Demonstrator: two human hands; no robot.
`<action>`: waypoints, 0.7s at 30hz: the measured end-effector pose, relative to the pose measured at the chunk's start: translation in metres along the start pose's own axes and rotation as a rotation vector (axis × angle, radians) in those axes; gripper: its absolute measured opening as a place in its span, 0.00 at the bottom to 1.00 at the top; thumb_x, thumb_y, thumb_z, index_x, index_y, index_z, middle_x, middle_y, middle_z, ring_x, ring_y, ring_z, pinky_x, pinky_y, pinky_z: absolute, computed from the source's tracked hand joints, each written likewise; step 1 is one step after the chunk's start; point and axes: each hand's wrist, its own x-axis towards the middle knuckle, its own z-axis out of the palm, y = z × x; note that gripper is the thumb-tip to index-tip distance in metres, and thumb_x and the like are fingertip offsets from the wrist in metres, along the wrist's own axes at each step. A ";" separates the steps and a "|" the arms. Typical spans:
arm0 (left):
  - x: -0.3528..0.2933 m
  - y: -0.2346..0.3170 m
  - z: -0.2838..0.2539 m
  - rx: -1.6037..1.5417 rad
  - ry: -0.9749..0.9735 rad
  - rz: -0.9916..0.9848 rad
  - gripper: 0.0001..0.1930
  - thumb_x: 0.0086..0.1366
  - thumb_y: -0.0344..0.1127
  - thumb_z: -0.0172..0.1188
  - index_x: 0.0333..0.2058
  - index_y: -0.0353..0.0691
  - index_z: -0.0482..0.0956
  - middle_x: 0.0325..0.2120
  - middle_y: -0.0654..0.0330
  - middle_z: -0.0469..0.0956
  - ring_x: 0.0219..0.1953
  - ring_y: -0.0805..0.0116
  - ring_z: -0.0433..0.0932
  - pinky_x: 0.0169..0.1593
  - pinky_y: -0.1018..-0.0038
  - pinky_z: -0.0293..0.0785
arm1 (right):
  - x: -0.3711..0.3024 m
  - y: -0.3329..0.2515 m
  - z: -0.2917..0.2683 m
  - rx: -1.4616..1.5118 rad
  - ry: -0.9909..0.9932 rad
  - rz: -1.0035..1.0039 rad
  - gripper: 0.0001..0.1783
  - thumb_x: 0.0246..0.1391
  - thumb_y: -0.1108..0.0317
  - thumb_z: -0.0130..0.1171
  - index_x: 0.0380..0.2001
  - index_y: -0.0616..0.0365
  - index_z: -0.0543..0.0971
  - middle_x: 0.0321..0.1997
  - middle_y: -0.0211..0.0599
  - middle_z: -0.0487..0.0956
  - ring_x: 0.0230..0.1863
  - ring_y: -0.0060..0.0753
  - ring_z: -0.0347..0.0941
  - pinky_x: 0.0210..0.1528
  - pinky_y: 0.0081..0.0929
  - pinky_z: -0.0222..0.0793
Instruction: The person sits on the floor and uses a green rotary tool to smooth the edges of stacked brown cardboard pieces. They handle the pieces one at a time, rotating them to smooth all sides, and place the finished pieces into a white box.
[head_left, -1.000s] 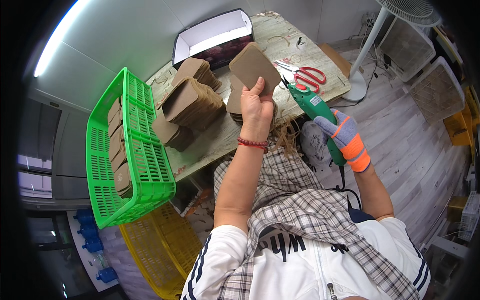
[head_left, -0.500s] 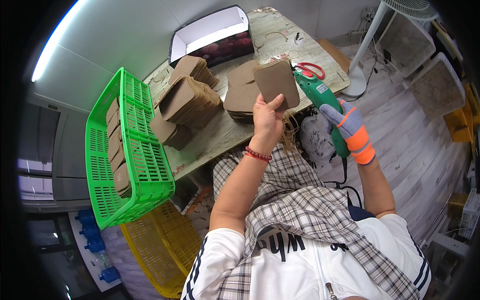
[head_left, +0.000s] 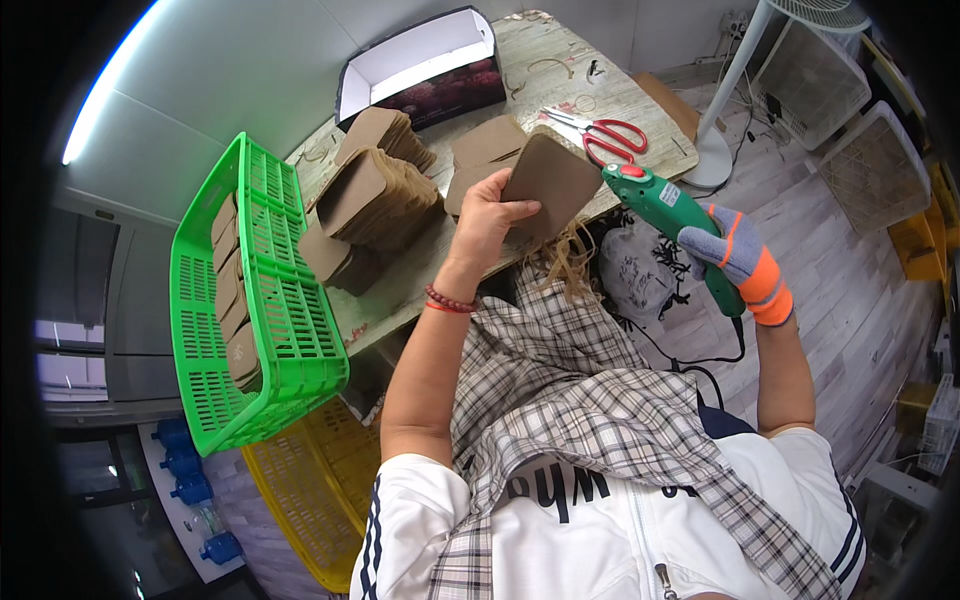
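My left hand [head_left: 488, 222] pinches a flat brown rounded-corner piece [head_left: 552, 182], tilted above the table's front edge. In my right hand [head_left: 742, 258], which wears a grey and orange glove, is a green corded power tool [head_left: 662, 204] with a red button. Its front end points up and left, close to the piece's right edge; whether they touch I cannot tell. Thin tan strips [head_left: 566, 258] hang over my lap below the piece. Stacks of similar brown pieces [head_left: 375, 205] stand to the left, and a lower pile [head_left: 487, 142] lies partly hidden behind my left hand.
Red-handled scissors [head_left: 618, 138] lie on the table [head_left: 545, 50] beyond the tool. An open box [head_left: 420, 75] sits at the back. Left are a green crate [head_left: 300, 290] holding brown pieces and a yellow crate [head_left: 300, 490]. A fan [head_left: 735, 80] stands at right; the tool's cord [head_left: 700, 362] trails down.
My left hand has moved left and down with the brown piece, now tilted more. My right hand and the tool have moved right and down, uncovering the scissors.
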 end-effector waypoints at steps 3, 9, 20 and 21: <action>0.001 0.006 -0.009 0.094 -0.059 -0.093 0.20 0.54 0.16 0.57 0.47 0.32 0.75 0.37 0.60 0.79 0.37 0.73 0.78 0.42 0.76 0.76 | -0.002 -0.001 0.000 -0.063 -0.015 0.019 0.15 0.51 0.60 0.61 0.33 0.61 0.75 0.17 0.25 0.70 0.17 0.15 0.65 0.21 0.17 0.62; -0.005 0.005 -0.003 0.214 -0.100 -0.250 0.19 0.54 0.16 0.58 0.46 0.32 0.75 0.37 0.62 0.79 0.37 0.75 0.77 0.42 0.77 0.74 | 0.000 -0.005 0.012 -0.064 0.004 0.016 0.14 0.51 0.60 0.61 0.32 0.61 0.75 0.17 0.25 0.70 0.17 0.15 0.65 0.21 0.17 0.62; -0.010 0.028 -0.010 0.700 -0.052 -0.087 0.13 0.53 0.18 0.59 0.40 0.29 0.73 0.34 0.63 0.77 0.38 0.76 0.73 0.43 0.79 0.70 | 0.006 0.010 0.008 -0.021 -0.070 0.016 0.17 0.49 0.57 0.65 0.33 0.61 0.77 0.18 0.24 0.71 0.16 0.14 0.65 0.19 0.16 0.62; -0.008 0.025 -0.016 0.659 -0.017 -0.039 0.13 0.52 0.18 0.60 0.38 0.30 0.73 0.33 0.63 0.77 0.37 0.77 0.73 0.43 0.80 0.70 | 0.005 0.011 0.008 -0.023 -0.074 0.020 0.17 0.49 0.57 0.64 0.33 0.61 0.77 0.18 0.24 0.71 0.16 0.14 0.65 0.19 0.16 0.62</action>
